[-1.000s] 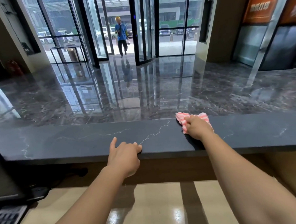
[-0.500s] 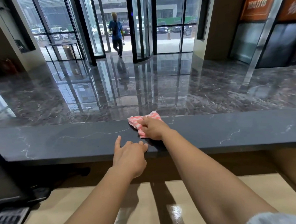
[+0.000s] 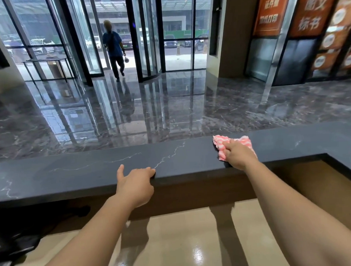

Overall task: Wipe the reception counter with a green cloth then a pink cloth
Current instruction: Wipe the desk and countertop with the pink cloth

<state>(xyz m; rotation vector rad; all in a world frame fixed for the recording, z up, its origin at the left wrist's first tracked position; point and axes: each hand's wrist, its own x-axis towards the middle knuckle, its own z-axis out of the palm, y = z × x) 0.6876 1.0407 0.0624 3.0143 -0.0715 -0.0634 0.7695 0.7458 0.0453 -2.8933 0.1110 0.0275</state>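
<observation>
**Figure. Second stage of the counter wipe, seen from the head camera.**

The right hand (image 3: 237,154) presses a bunched pink cloth (image 3: 244,142) onto the dark, white-veined top of the reception counter (image 3: 87,170). Its fingers are curled together over the fabric and grip it, and striped folds stick out to the left of the hand and beyond it. The cloth lies right of centre, close to the counter's far edge and near where the top turns a corner at the right.

The left hand (image 3: 135,182) braces on the near edge. Its fingers are bent and held together, hooked over the rim, and the thumb is spread apart and points up across the stone.

No green cloth is in view. With the pink one in use, the green pass is judged complete and the pink pass is under way.

The next move probably calls for steady downward pressure and a sideways stroke. Which way is uncertain, since unwiped stone cannot be told from wiped.

No bucket, tray or bin shows at the counter. Below it lies a glossy beige desk surface (image 3: 196,245).

In the lobby beyond, a person in a blue top (image 3: 113,44) walks at the revolving door (image 3: 147,34), carrying a small object too distant to identify.
</observation>
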